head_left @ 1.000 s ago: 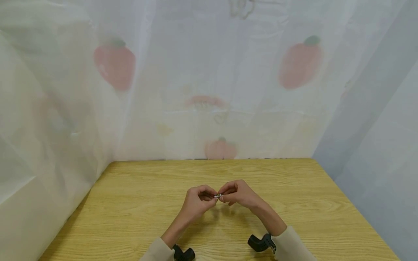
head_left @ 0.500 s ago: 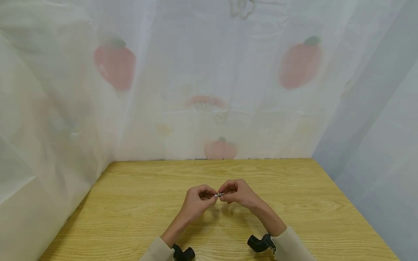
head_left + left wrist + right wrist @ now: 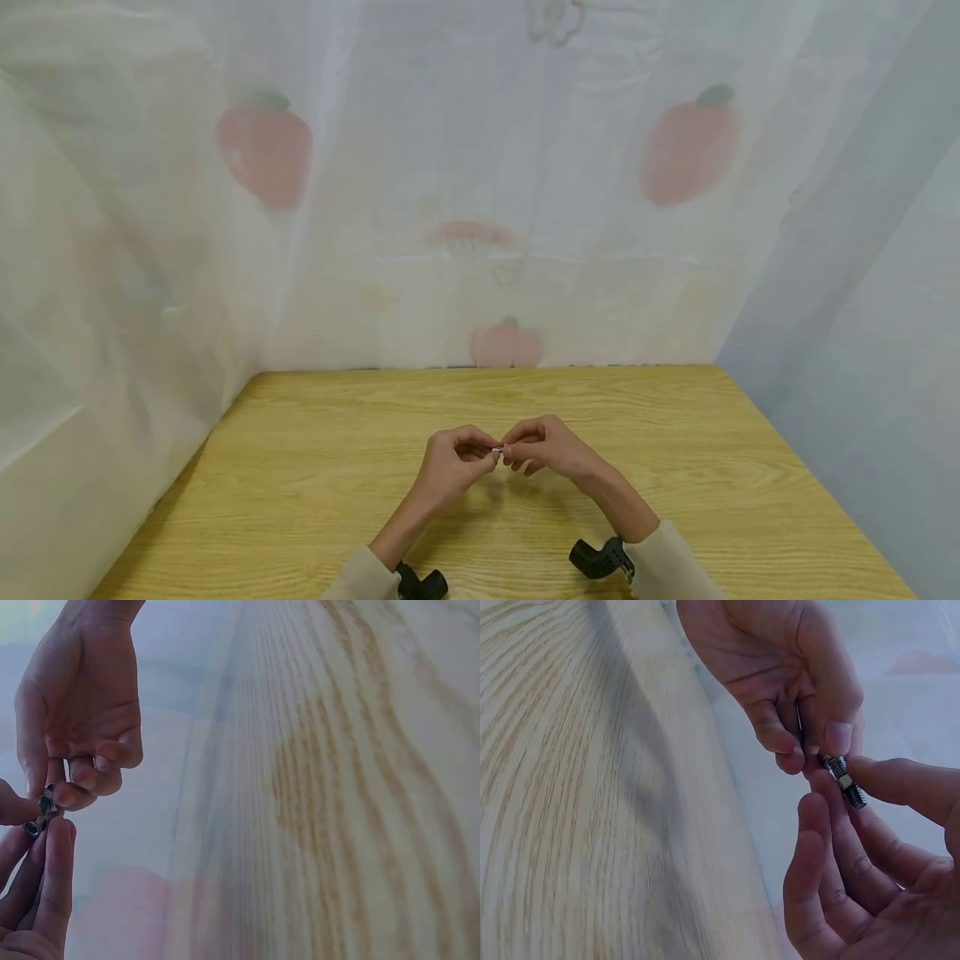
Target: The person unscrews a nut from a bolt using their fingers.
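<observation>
A small metal threaded fitting (image 3: pixel 845 781) is held between my two hands above the table. It has ridged threads and a hex-like band at its middle, and a hollow end faces the left wrist view. My left hand (image 3: pixel 450 462) pinches one end between thumb and fingertips. From the other side, my right hand (image 3: pixel 555 447) has its thumb and forefinger on the fitting, its other fingers curled loosely below. In the head view the fingertips of both hands nearly meet and cover most of the fitting.
Beneath the hands lies a wood-grain table (image 3: pixel 315 475). A pale sheet with printed strawberries (image 3: pixel 480 167) hangs behind it and along both sides. Black wrist camera mounts (image 3: pixel 596 558) sit at the light sleeves.
The right fingers have shifted on the fitting, closer to the left fingertips, so less of it shows. The fitting's tilt has varied a little. My left hand has stayed in place.
</observation>
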Tool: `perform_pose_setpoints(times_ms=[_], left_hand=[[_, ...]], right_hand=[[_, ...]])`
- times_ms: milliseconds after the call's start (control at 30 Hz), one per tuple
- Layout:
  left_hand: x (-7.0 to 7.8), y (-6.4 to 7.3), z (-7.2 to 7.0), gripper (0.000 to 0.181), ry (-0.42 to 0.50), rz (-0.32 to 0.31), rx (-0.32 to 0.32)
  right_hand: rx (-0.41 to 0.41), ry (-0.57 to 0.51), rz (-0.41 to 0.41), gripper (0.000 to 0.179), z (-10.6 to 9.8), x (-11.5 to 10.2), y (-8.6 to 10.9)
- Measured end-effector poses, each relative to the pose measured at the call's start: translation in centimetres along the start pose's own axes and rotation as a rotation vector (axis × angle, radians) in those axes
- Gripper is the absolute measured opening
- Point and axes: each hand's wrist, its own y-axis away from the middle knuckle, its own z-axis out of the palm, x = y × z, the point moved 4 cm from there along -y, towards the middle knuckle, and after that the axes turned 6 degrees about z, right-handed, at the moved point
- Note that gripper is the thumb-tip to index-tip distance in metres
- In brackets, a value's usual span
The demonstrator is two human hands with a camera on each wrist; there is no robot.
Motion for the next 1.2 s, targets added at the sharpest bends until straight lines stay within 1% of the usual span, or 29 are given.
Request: perform_pose_setpoints(times_ms=[100,233,300,367,467,533,633,833,1000,1100,1200], left_hand=[[-0.01,-0.02,-0.03,0.008,0.011,-0.007,0.000],[-0.02,0.02,-0.05,0.006,0.016,0.010,-0.004],[0.01,0.04,-0.05,0.007,0.018,0.019,-0.005],[0.04,0.05,-0.05,0.007,0.019,0.024,-0.005],[0.12,0.05,-0.08,0.007,0.015,0.029,-0.001],[0.14,0.02,-0.09,0.006,0.014,0.029,0.004],[0.13,-0.04,-0.09,0.005,0.012,0.021,0.007],[0.19,-0.05,-0.10,0.008,0.022,0.010,0.009],[0.23,-0.02,-0.10,0.007,0.022,0.013,0.014],[0.16,0.01,-0.10,0.006,0.019,0.023,0.015],[0.13,0.04,-0.13,0.005,0.018,0.043,0.022]], right_hand=[[0.002,0.000,-0.026,0.027,0.01,-0.06,-0.02],[-0.008,-0.007,-0.068,0.025,0.02,-0.08,-0.11],[-0.010,-0.018,-0.081,0.027,-0.02,-0.09,-0.16],[-0.010,-0.036,-0.075,0.032,-0.09,-0.08,-0.16],[-0.004,-0.044,-0.031,0.038,-0.18,0.00,-0.11],[-0.005,-0.035,0.001,0.038,-0.17,0.02,-0.03],[-0.010,-0.011,0.018,0.034,-0.07,-0.01,0.03],[0.007,0.000,-0.040,0.027,-0.07,-0.17,-0.01],[0.003,-0.006,-0.091,0.025,-0.10,-0.09,-0.09],[0.009,-0.021,-0.084,0.033,-0.08,0.00,-0.13],[0.025,-0.032,-0.045,0.039,-0.09,0.08,-0.15]])
